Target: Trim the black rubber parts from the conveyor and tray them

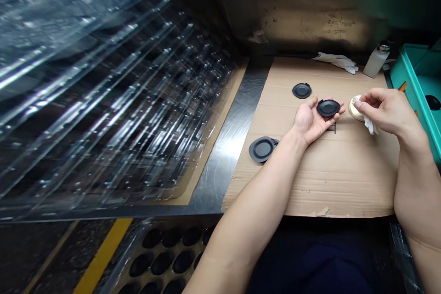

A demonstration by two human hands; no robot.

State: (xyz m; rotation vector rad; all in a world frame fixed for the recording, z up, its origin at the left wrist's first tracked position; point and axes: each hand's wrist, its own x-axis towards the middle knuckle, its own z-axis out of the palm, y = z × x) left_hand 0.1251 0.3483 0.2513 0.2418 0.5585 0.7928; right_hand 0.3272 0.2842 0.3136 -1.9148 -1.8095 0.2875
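Observation:
On the upturned palm and fingers of my left hand (312, 121) rests a black oval plastic cap (328, 108), its shallow hollow facing up. My right hand (391, 110) pinches a white cloth (370, 124) over a small round cream-coloured dish (354, 108). Whether the cloth touches the dish I cannot tell. Another black cap (302, 91) lies on the cardboard (337, 179) beyond my left hand. Nearer, a larger black piece (262, 149) lies to the left of my left forearm.
Stacked clear plastic trays (120, 101), blurred, fill the left side. A white glove or cloth (339, 62) and a bottle with a metal top (377, 59) stand at the back. A teal bin (413, 87) is at the right. Below the table edge, a tray holds several black round parts (161, 262).

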